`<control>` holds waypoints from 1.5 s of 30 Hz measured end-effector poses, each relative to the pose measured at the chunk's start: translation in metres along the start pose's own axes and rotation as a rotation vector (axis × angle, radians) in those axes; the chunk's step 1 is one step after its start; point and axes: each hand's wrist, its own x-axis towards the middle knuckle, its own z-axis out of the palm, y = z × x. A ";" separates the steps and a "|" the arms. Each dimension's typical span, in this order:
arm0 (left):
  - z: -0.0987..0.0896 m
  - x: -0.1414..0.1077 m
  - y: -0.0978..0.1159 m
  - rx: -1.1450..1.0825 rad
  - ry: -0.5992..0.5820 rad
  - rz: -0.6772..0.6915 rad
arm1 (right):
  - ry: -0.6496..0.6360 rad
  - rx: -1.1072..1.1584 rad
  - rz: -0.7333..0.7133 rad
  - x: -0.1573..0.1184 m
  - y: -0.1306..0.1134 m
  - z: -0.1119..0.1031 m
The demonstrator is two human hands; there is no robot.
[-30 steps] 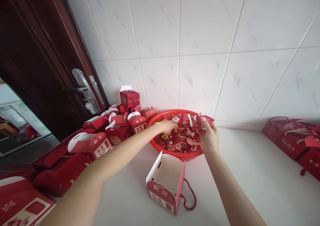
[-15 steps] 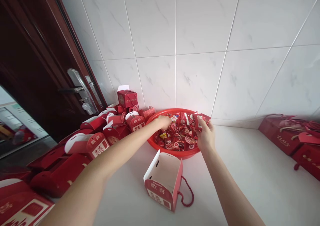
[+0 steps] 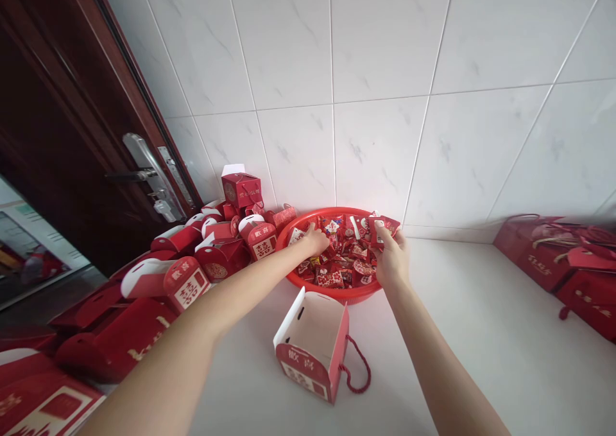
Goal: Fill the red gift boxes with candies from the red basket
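A round red plastic basket [image 3: 353, 295] full of wrapped candies [image 3: 332, 275] stands against the wall. Over its left side my left hand [image 3: 316, 240] is closed, fingers curled down, with a red wrapped candy [image 3: 330, 251] at the fingertips. At the basket's right rim my right hand [image 3: 393, 256] grips red candy packets [image 3: 384, 232] between thumb and fingers. An open red-and-white gift box [image 3: 312, 340] with a red rope handle [image 3: 368, 365] is on the white surface in front of the basket. Its inside looks bare where I can see it.
Many red gift boxes [image 3: 187, 282] are heaped along the left, one small box [image 3: 242, 189] on top at the back. More red gift boxes [image 3: 543, 262] stand at the far right. A dark door [image 3: 72, 102] with a metal handle is at the left; behind is a tiled wall [image 3: 380, 147].
My left hand has lifted slightly and shifted among the candies, a red candy now showing at its fingertips. My right hand still grips its packets. The view has shifted slightly.
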 end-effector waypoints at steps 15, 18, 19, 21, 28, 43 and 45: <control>-0.017 -0.017 -0.003 -0.263 0.048 -0.082 | -0.024 -0.003 0.009 -0.001 0.000 -0.001; -0.036 -0.038 -0.012 -0.479 0.150 -0.062 | -0.041 -0.009 0.010 -0.001 0.000 -0.001; -0.041 -0.046 -0.013 -0.534 0.189 -0.055 | -0.045 -0.018 0.014 -0.002 0.000 -0.001; -0.051 -0.063 -0.010 -0.681 0.275 -0.040 | -0.073 -0.046 0.020 -0.002 0.000 -0.002; -0.065 -0.119 0.023 -1.373 0.411 0.015 | -0.216 -0.087 0.049 -0.011 -0.017 0.000; -0.054 -0.188 0.050 -1.571 0.296 0.109 | -0.479 -0.312 -0.014 -0.072 -0.082 0.012; -0.051 -0.194 0.051 -1.491 0.323 0.106 | -0.495 -0.344 0.009 -0.074 -0.083 0.010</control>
